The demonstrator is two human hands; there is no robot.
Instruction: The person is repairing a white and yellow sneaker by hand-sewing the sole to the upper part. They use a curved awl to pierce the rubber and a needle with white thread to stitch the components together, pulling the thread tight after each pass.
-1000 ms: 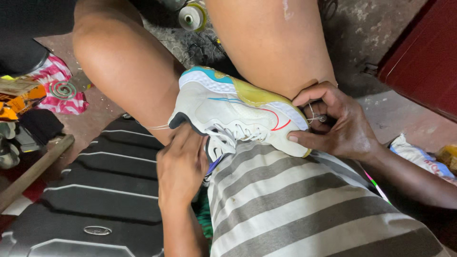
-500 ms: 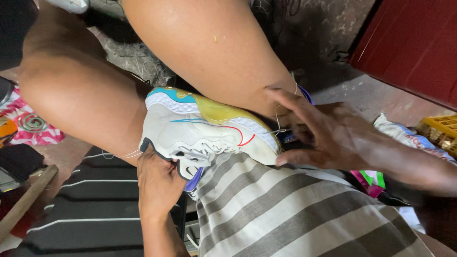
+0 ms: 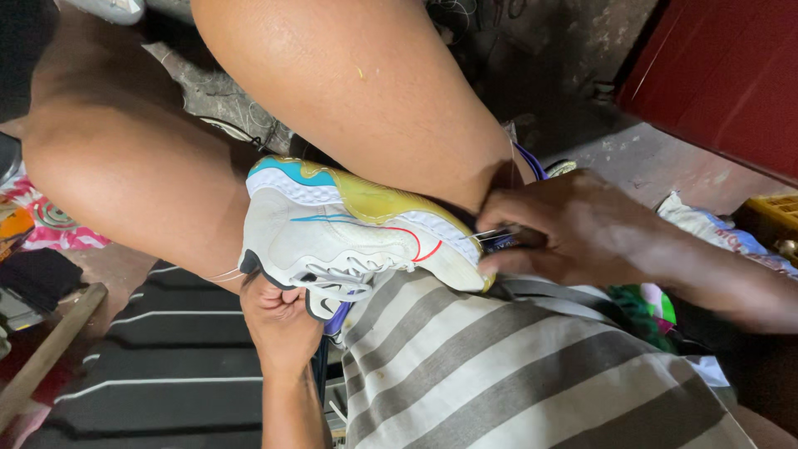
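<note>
Between the two hands: white sneaker [image 3: 349, 241], lying on its side, wedged between the bare knees and the striped lap. Sole faces up toward the legs, yellowish with a teal patch at the heel end; laces face down toward the left hand.

Left hand [image 3: 278, 320]: comes up from below, fingers curled into the shoe's opening by the laces, gripping the upper. Closed on the sneaker.

Right hand [image 3: 573, 229]: at the toe end, fingers pinched on a thin metal tool [image 3: 499, 235], tip touching the sole edge near the toe. Needle or awl, cannot tell which; most of it is hidden by the fingers. Thin pale thread shows just beside the tip.

Hands are apart, one at each end of the shoe.

Outward:
- Below both hands: grey-and-white striped shirt [image 3: 499, 374], the shoe's toe resting against it.
- Above: two bare legs, shoe pressed against the right one.
- Below-left of the left hand: black ribbed rubber mat [image 3: 150, 366].
- Further left: wooden stick [image 3: 50, 353], pink patterned cloth [image 3: 58, 229].
- Right of the right hand, past the forearm: crumpled plastic bags [image 3: 706, 224], yellow crate [image 3: 777, 208] at frame edge.
- Above the right hand: dark red panel [image 3: 723, 75], bare concrete floor [image 3: 632, 158] beneath it.
</note>
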